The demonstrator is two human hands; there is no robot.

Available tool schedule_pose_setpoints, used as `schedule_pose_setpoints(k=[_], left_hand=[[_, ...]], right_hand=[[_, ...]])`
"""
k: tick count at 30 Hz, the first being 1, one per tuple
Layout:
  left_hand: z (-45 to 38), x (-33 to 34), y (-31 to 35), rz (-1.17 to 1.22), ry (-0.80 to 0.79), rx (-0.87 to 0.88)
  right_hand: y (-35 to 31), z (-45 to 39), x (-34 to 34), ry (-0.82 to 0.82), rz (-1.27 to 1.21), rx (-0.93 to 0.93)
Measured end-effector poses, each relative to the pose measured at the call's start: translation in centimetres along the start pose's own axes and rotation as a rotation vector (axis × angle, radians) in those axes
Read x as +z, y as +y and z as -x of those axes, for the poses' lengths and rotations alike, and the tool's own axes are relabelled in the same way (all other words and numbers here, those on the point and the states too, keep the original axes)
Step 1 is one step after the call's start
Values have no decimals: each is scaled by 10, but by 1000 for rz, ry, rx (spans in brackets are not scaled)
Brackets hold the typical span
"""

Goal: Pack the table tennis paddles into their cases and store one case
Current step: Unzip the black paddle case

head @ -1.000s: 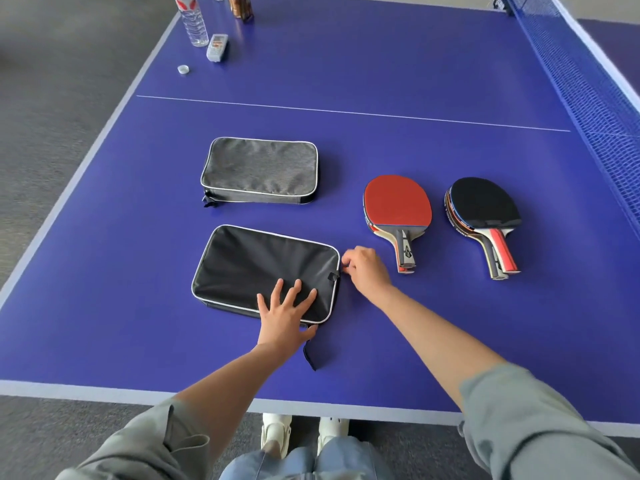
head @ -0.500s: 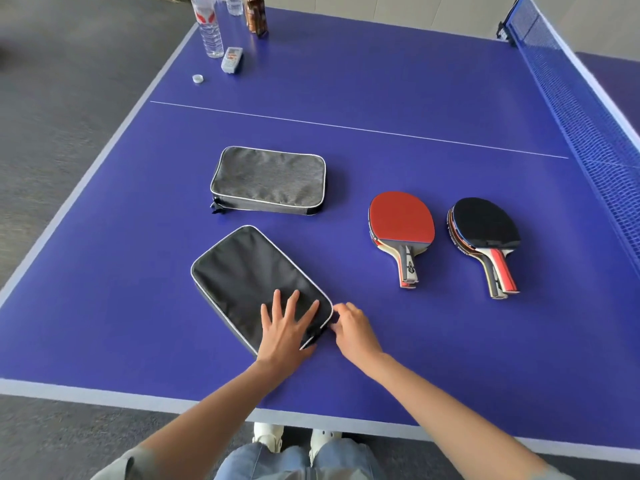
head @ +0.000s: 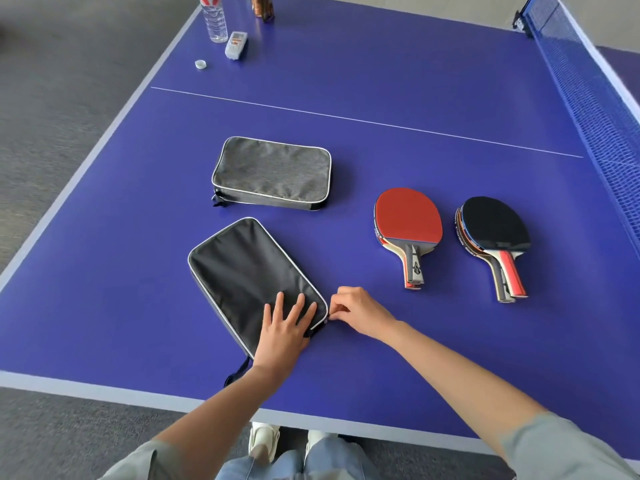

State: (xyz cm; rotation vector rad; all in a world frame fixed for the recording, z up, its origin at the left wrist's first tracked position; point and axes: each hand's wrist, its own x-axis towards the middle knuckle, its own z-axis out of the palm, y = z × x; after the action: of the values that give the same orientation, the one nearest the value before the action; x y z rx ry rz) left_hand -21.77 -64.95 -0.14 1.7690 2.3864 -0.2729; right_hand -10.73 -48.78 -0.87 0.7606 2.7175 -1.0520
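Pressing flat with spread fingers, left hand (head: 284, 329) pins black case (head: 249, 271); right hand (head: 356, 311) pinches its zipper

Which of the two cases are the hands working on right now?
The black case, nearest the table edge: left hand presses it flat, right hand pinches at its corner. The grey case lies untouched.

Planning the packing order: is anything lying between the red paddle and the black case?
Nothing visible does. Bare table separates the red paddle from the black case. Only the right hand, at the case's near corner, sits by that gap.
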Motion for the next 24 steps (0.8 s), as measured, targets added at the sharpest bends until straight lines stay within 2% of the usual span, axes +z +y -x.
schedule_pose_setpoints(k=[5, 11, 13, 15, 16, 18, 20, 24], left_hand=[[-2, -4, -6, -11, 49, 52], [13, -9, -29, 31, 79, 162], [16, -5, -44, 128, 80, 231], [18, 7, -66, 252, 18, 275], [20, 10, -78, 313, -34, 265], [23, 18, -93, 457, -17, 203], [24, 18, -92, 591, 17, 51], [6, 18, -64, 602, 71, -225]], right_hand=[[15, -2, 5, 113, -94, 55], [6, -29, -1, 167, -146, 46], [-2, -35, 0, 192, -208, 77], [-12, -32, 8, 216, -269, 117], [-18, -28, 15, 235, -303, 141], [-27, -14, 28, 263, -386, 199], [-36, 0, 39, 247, -456, 238], [-55, 13, 52, 205, -528, 220]])
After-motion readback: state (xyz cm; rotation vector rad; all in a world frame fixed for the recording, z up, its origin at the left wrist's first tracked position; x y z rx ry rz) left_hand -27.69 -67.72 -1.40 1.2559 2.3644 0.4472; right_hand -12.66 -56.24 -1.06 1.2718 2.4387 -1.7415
